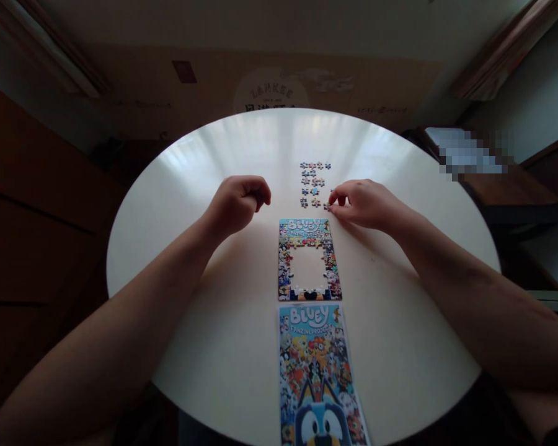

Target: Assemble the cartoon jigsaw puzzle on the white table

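My right hand (365,201) has its thumb and fingers closed on a small puzzle piece (326,206) at the table surface, at the right end of the nearest row. Other loose puzzle pieces (315,203) lie in short rows beside it. To the left of these rows, my left hand (242,201) is curled with its fingers folded in; no object shows at its fingertips. Between and below the hands lies a partly assembled puzzle (332,257), its border and top filled in around a bare middle. A printed picture sheet (314,365) showing cartoon dogs lies just below it.
Everything rests on a white oval table (167,248). Behind it stands a tan panel (209,80) with printed lettering. A brown wooden surface (530,186) is at the right, beyond the table edge. Curtains (497,68) hang in the upper corners.
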Motion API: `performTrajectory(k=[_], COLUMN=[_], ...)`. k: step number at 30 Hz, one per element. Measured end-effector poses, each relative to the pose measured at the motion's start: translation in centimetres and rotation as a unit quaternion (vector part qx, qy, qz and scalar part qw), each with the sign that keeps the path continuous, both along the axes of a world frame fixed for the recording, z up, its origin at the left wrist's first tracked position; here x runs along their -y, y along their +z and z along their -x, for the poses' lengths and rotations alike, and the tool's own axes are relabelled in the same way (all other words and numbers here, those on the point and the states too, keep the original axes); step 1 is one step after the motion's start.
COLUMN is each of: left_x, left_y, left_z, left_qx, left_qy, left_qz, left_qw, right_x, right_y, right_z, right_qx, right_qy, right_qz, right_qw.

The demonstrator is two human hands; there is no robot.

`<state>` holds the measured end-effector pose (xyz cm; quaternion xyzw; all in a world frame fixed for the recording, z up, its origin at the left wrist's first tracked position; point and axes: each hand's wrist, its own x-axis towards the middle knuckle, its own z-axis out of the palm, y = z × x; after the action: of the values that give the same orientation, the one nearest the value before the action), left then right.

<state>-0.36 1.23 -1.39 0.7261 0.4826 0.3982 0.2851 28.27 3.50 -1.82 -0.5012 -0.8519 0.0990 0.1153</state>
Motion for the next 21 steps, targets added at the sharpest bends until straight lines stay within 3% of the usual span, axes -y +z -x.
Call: performTrajectory(k=[21], left_x=[-0.07], left_y=[0.04], left_z=[-0.14], left_qx=[0.013], left_qy=[-0.006], left_qz=[-0.011], left_qw=[1.000], right_x=[0.12], right_y=[0.03], right_z=[-0.18], right_qx=[-0.006], right_qy=[-0.018], right_qz=[0.005], right_qw=[1.000])
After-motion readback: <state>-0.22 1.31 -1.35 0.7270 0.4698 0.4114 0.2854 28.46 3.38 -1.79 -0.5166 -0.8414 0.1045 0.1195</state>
